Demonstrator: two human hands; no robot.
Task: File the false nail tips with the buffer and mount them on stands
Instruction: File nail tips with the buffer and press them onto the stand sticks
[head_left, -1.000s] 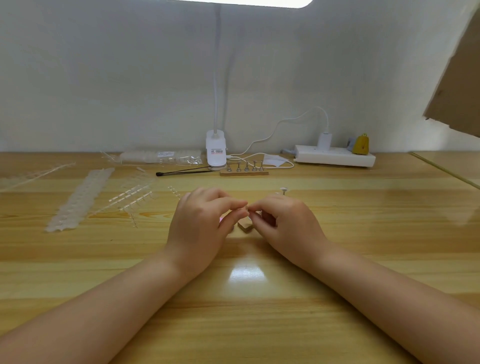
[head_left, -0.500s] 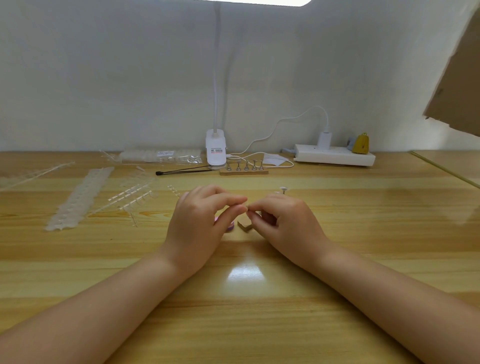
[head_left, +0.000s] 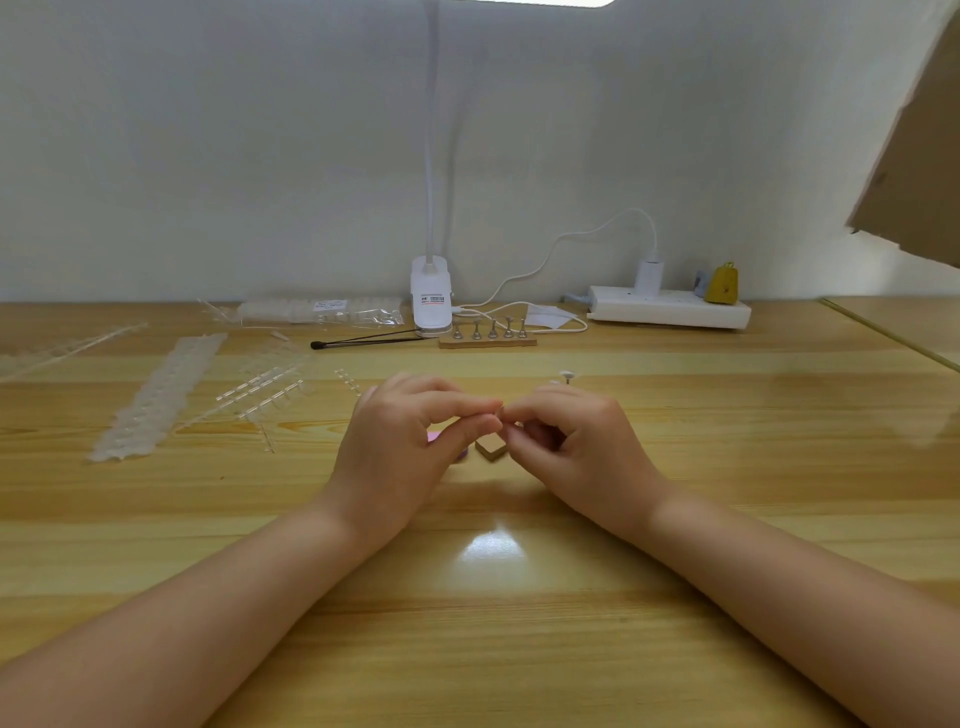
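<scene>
Table (head_left: 519, 649): wooden surface carrying all items; both forearms enter from 6 o'clock.
Left hand (head_left: 400, 441): fingers curled, thumb and forefinger pinched together at the meeting point of the two hands.
Right hand (head_left: 576, 447): fingers curled, pinching at the same point, fingertip to fingertip with the left hand.
Pinched item: too small to resolve; judged to be a false nail tip.
Nail tip strips (head_left: 156, 400): clear strips lying at 9 to 10 o'clock from the hands, long axis running from 7 toward 1 o'clock; the left hand is nearer.
Stand rack (head_left: 487, 339): wooden bar with five upright metal stands at 12 o'clock, well apart from the hands, long axis left to right; roughly equal reach for both hands.
Buffer (head_left: 435, 435): pink sliver visible just behind the left hand, mostly hidden; identification is a judgement.
Wooden block (head_left: 491, 447): lies on the table directly below the pinch.
Loose stand (head_left: 566, 375): at 1 o'clock, just beyond the right hand's knuckles; nearer the right hand.
</scene>
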